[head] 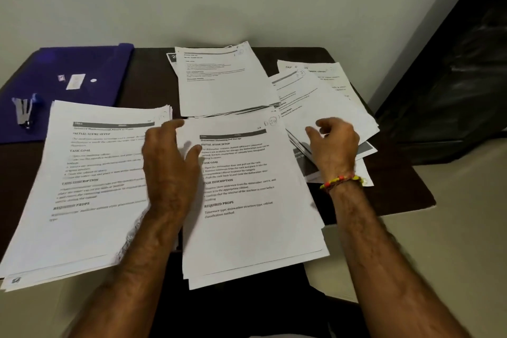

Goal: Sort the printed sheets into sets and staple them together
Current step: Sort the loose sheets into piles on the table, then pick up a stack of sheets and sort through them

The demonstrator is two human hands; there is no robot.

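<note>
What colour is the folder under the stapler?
Dark blue. The folder lies at the table's far left with the stapler on it, seen in the head view.

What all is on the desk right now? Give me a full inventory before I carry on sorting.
near-left pile: one, white printed sheets, near left of the table
centre pile: one, white printed sheets, near middle, overhanging the near edge
far pile: one, white printed sheets, behind the centre pile
right pile: one loose fanned heap, white sheets, far right
stapler: one, silver and blue, on the folder, far left
folder: one, dark blue, far-left corner
table: one, dark brown, against the wall
bracelet: one, red and yellow beads, right wrist
left hand: fingers spread, between the near-left and centre piles
right hand: loosely curled over the right pile; holds nothing that I can see
</note>
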